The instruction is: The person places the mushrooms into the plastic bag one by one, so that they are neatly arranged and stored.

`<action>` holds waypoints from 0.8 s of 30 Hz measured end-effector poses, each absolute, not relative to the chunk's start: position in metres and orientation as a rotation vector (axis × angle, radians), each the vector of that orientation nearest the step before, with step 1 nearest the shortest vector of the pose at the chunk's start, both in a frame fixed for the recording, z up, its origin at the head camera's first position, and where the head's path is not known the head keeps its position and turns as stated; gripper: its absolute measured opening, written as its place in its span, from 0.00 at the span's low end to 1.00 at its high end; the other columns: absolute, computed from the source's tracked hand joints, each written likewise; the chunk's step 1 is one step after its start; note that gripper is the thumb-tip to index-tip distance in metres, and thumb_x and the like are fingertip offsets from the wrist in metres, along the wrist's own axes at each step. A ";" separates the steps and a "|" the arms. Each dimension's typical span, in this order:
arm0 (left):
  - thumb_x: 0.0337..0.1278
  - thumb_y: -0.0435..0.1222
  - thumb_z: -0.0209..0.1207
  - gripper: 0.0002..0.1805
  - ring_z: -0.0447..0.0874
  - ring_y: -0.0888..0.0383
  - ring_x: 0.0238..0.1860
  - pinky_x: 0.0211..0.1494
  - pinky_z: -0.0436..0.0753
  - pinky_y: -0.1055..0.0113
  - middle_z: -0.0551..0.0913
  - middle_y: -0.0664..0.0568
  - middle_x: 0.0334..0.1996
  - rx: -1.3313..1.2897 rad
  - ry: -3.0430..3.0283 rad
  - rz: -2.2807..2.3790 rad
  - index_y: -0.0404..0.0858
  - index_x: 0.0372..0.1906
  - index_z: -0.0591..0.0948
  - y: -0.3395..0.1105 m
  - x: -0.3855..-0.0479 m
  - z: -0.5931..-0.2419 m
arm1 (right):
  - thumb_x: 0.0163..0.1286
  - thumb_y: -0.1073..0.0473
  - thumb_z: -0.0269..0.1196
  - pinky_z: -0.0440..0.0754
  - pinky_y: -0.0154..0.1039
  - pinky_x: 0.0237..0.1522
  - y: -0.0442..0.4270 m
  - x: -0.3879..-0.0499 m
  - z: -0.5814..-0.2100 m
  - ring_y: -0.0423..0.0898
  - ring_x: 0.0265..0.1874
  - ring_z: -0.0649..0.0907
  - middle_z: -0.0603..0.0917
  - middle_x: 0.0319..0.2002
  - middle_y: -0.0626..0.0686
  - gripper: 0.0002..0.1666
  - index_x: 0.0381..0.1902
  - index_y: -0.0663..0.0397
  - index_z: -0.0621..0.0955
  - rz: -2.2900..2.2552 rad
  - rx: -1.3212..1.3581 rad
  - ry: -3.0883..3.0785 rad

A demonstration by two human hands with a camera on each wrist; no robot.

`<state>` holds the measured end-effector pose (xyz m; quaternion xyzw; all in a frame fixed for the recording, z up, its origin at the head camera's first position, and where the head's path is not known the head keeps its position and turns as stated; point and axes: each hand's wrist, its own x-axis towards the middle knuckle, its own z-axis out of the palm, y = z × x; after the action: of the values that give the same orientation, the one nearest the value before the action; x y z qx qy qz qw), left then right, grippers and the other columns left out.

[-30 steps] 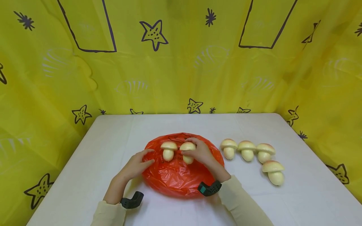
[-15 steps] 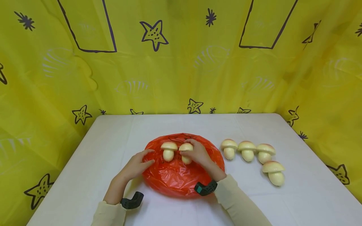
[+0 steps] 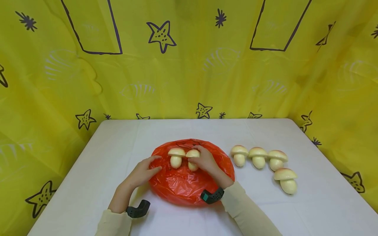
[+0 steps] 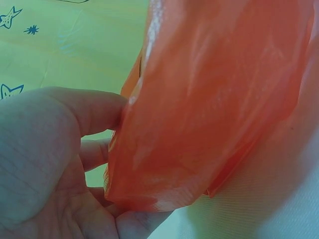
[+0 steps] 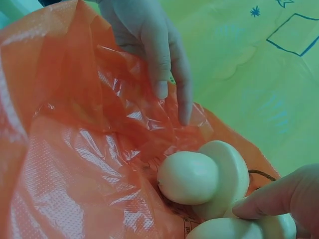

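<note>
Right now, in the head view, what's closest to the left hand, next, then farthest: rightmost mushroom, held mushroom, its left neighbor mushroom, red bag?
1. Red bag: touching the left hand.
2. Left neighbor mushroom: a little right of that hand.
3. Held mushroom: in the right hand.
4. Rightmost mushroom: far right, outside.

Two cream mushrooms [image 3: 176, 161] in red bag [image 3: 183, 188]

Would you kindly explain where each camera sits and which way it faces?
Head: on the head, facing forward and down at a crinkled red plastic bag on a white table; left hand and right hand show.
Left wrist: worn there, facing the bag's side; only the left hand shows.
Right wrist: worn there, facing the bag and two cream mushroom-shaped objects; parts of both hands show.
Head and right wrist share both hands and that pair.
</note>
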<state>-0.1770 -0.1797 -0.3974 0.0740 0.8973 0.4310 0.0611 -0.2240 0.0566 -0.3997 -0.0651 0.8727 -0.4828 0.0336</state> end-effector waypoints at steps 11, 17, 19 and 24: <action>0.58 0.35 0.56 0.23 0.71 0.43 0.54 0.48 0.78 0.53 0.73 0.40 0.55 0.219 2.715 1.310 0.34 0.59 0.71 -0.179 -0.177 -0.397 | 0.53 0.62 0.66 0.80 0.45 0.40 0.055 -0.226 -0.401 0.52 0.37 0.78 0.78 0.44 0.58 0.27 0.52 0.62 0.75 -1.482 -0.236 2.711; 0.59 0.35 0.55 0.23 0.70 0.42 0.54 0.48 0.78 0.52 0.73 0.39 0.55 0.228 2.720 1.306 0.34 0.59 0.71 -0.179 -0.176 -0.396 | 0.54 0.62 0.66 0.80 0.44 0.39 0.053 -0.226 -0.402 0.52 0.37 0.77 0.78 0.45 0.59 0.27 0.53 0.61 0.74 -1.474 -0.209 2.703; 0.59 0.35 0.55 0.23 0.70 0.43 0.55 0.48 0.78 0.52 0.73 0.40 0.55 0.228 2.716 1.310 0.34 0.59 0.71 -0.179 -0.176 -0.397 | 0.55 0.61 0.65 0.80 0.44 0.39 0.052 -0.226 -0.402 0.52 0.37 0.77 0.78 0.46 0.59 0.27 0.54 0.61 0.74 -1.479 -0.208 2.699; 0.59 0.36 0.55 0.22 0.70 0.43 0.55 0.49 0.77 0.52 0.73 0.41 0.55 0.232 2.709 1.319 0.34 0.59 0.71 -0.179 -0.176 -0.397 | 0.55 0.62 0.65 0.80 0.44 0.38 0.051 -0.226 -0.402 0.52 0.36 0.78 0.78 0.46 0.59 0.27 0.54 0.61 0.74 -1.518 -0.231 2.696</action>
<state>-0.1764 -0.1794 -0.3966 0.0768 0.8948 0.4357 0.0597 -0.2262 0.0515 -0.4023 -0.0744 0.8688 -0.4891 0.0195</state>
